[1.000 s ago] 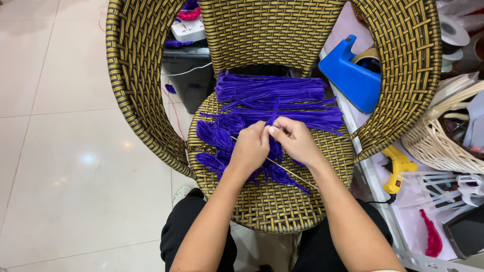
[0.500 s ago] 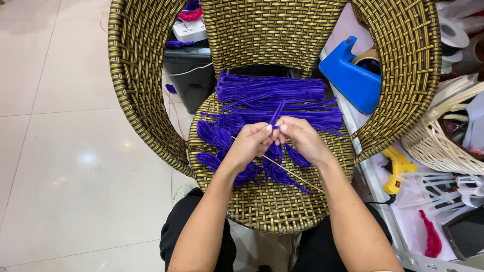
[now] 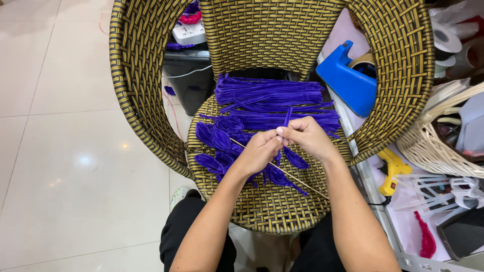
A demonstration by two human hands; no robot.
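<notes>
Both hands have drifted slightly right since half a second ago. Left hand (image 3: 259, 151) and right hand (image 3: 307, 137) pinch one upright purple pipe cleaner (image 3: 286, 119) above a thin wooden stick (image 3: 297, 178) on the woven chair (image 3: 267, 206). Beyond lie looped petals (image 3: 217, 138), then straight pipe cleaners (image 3: 267, 93). Farther right stands a blue tape dispenser (image 3: 348, 83).

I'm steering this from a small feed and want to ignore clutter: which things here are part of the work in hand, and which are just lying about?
In use:
- left hand and right hand, pinching one purple pipe cleaner
- thin wooden stick
- looped purple pieces
- straight purple bundle
- wicker chair, bearing it all

Lying about:
- blue tape dispenser
- yellow glue gun
- pale basket
- black bin
</notes>
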